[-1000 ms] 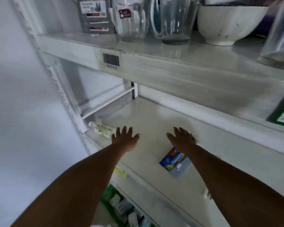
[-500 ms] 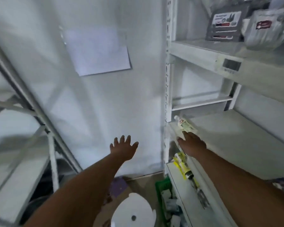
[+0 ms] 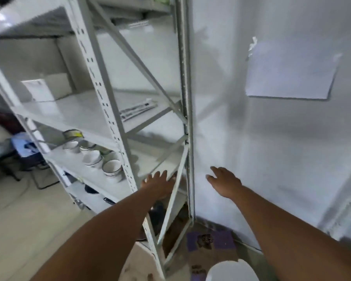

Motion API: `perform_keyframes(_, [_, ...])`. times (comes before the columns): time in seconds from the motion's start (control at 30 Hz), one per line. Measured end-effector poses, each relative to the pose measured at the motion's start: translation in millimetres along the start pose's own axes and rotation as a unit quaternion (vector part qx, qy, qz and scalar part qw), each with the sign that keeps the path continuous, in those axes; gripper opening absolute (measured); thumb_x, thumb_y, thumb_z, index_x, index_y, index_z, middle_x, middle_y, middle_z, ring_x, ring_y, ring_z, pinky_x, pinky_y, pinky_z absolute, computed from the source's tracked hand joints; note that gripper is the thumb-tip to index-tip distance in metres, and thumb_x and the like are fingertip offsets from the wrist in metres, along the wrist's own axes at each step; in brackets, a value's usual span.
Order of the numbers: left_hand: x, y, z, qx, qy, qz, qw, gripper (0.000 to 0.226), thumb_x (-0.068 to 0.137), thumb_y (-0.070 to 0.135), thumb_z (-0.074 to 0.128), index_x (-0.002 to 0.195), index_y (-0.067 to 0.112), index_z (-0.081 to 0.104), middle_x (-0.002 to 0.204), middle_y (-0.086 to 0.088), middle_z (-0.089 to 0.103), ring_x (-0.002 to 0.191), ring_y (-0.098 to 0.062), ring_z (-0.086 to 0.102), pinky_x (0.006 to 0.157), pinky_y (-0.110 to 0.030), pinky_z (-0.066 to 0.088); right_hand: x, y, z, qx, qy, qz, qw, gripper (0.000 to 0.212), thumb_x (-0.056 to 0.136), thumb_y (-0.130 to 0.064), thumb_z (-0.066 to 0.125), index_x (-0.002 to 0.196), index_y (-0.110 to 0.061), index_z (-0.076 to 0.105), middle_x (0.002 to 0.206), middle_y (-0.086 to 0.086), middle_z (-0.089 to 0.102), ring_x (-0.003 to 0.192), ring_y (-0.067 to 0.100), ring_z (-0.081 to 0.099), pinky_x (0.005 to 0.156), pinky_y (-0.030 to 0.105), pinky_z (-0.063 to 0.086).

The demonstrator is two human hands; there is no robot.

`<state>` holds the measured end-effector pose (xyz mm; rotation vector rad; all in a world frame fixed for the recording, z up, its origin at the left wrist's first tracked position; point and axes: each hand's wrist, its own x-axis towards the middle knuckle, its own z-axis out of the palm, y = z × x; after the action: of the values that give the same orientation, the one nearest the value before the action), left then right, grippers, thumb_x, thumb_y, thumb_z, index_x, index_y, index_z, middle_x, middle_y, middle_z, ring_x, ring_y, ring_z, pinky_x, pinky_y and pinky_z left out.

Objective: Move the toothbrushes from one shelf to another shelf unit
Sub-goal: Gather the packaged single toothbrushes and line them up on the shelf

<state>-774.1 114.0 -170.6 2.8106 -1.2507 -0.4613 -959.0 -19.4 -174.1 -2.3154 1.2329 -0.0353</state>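
A grey metal shelf unit (image 3: 101,84) with cross braces fills the left half of the view. On its middle shelf lie packaged toothbrushes (image 3: 138,109), long white packs near the shelf's right end. My left hand (image 3: 157,184) is open with fingers spread, in front of the lower shelf's end by a diagonal brace, holding nothing. My right hand (image 3: 224,182) is open too, held in the air before the white wall, with nothing in it. Both hands are well below the toothbrushes.
Several white bowls with dark rims (image 3: 98,158) stand on the lower shelf. A white box (image 3: 43,88) sits at the back of the middle shelf. A paper sheet (image 3: 290,72) hangs on the wall. On the floor are a purple mat (image 3: 210,241) and a round white object (image 3: 232,271).
The view has swung left from the white shelf with glassware and packets to the grey metal shelf unit. Both hands came off that shelf and stay open with nothing in them.
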Motion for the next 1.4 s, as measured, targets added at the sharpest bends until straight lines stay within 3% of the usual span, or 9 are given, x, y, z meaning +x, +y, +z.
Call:
perform_keyframes(0.1, [-20,-62,-2,-0.068,-0.011,-0.092,0.993,0.067,0.094,0.059,0.024,0.152,0.027,0.018,0.161,-0.005,0.017,0.147,-0.034,0.018,0.117,-0.055,0.015,12,-66,25,-0.003,-0.06,-0.092,0.994,0.062,0.097,-0.055,0.032,0.153,-0.031,0.022,0.159,0.003,0.025,0.144,0.027,0.029,0.114,0.041,0.03])
perform_keyframes(0.27, [-82,-153,-7,-0.113,0.009,-0.231,0.966,0.065,0.096,0.055,0.024,0.152,0.025,0.02,0.161,-0.007,0.017,0.147,-0.035,0.015,0.117,-0.056,0.014,5,-168,74,-0.014,-0.161,-0.249,0.955,0.06,0.096,-0.054,0.035,0.151,-0.031,0.029,0.159,0.003,0.028,0.144,0.025,0.03,0.117,0.042,0.027])
perform_keyframes(0.4, [-137,-206,-7,-0.086,0.043,-0.337,0.937,0.064,0.096,0.057,0.021,0.152,0.026,0.02,0.158,-0.006,0.022,0.143,-0.036,0.023,0.113,-0.053,0.021,-14,-225,107,-0.037,-0.196,-0.325,0.924,0.061,0.096,-0.054,0.035,0.152,-0.031,0.027,0.16,0.0,0.023,0.146,0.023,0.025,0.118,0.04,0.023])
perform_keyframes(0.6, [-193,-264,0,-0.114,0.06,-0.429,0.894,0.067,0.096,0.059,0.02,0.153,0.025,0.016,0.16,-0.004,0.018,0.146,-0.035,0.017,0.116,-0.053,0.018,-33,-286,143,-0.069,-0.202,-0.395,0.894,0.055,0.097,-0.05,0.035,0.149,-0.032,0.031,0.158,-0.002,0.027,0.143,0.023,0.029,0.114,0.041,0.028])
perform_keyframes(0.93, [-180,-367,3,-0.152,0.062,-0.472,0.866,0.069,0.095,0.06,0.02,0.154,0.026,0.011,0.163,-0.004,0.009,0.15,-0.034,0.005,0.118,-0.054,0.008,-18,-396,211,-0.099,-0.213,-0.43,0.872,0.055,0.097,-0.051,0.035,0.148,-0.032,0.033,0.156,-0.003,0.029,0.141,0.022,0.031,0.11,0.041,0.031])
perform_keyframes(1.1, [-146,-441,-7,-0.167,0.066,-0.463,0.868,0.07,0.094,0.062,0.02,0.153,0.026,0.014,0.162,-0.005,0.012,0.149,-0.035,0.009,0.117,-0.053,0.013,9,-462,237,-0.077,-0.219,-0.401,0.886,0.054,0.092,-0.052,0.037,0.142,-0.034,0.041,0.151,-0.001,0.036,0.135,0.024,0.04,0.108,0.043,0.036])
perform_keyframes(1.4, [-82,-536,-26,-0.17,0.075,-0.422,0.887,0.069,0.094,0.062,0.019,0.152,0.025,0.018,0.16,-0.006,0.019,0.146,-0.037,0.016,0.116,-0.053,0.018,43,-546,262,-0.075,-0.212,-0.369,0.902,0.055,0.095,-0.049,0.038,0.147,-0.032,0.036,0.156,-0.001,0.03,0.141,0.023,0.033,0.111,0.039,0.031])
